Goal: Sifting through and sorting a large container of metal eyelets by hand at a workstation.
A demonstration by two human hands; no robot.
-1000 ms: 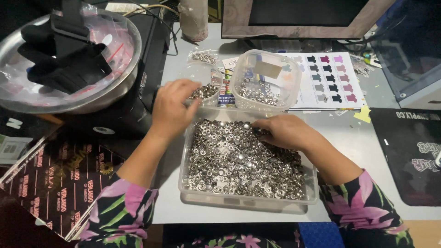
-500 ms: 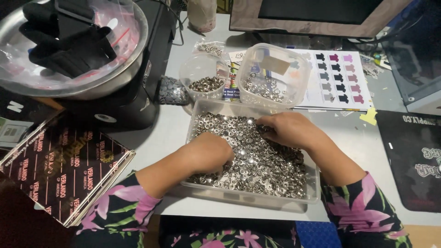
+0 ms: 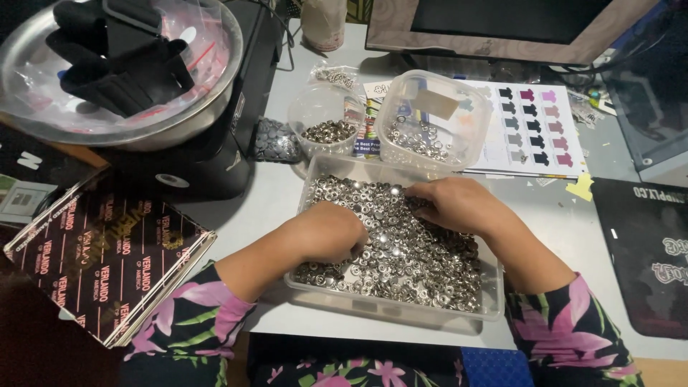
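Note:
A clear rectangular plastic tray [image 3: 390,308] in front of me is heaped with small silver metal snap parts [image 3: 416,261]. My left hand [image 3: 326,231] rests knuckles-up in the left side of the heap, fingers curled down into the pieces. My right hand [image 3: 455,204] lies on the far right of the heap, fingers bent into it. Whether either hand pinches any pieces is hidden. Behind the tray stand a small round clear cup [image 3: 326,132] with dark metal pieces and a squarer clear tub [image 3: 433,129] with silver pieces.
A big metal bowl [image 3: 122,125] holding black gloves sits on a black machine at the left. A stack of dark patterned sheets [image 3: 107,258] lies at the near left. A printed colour chart [image 3: 534,129] and a black mat [image 3: 648,251] are on the right; a monitor stands behind.
My left hand came back from the small round cup and went down into the left of the tray. My right hand stayed in the heap, shifting slightly.

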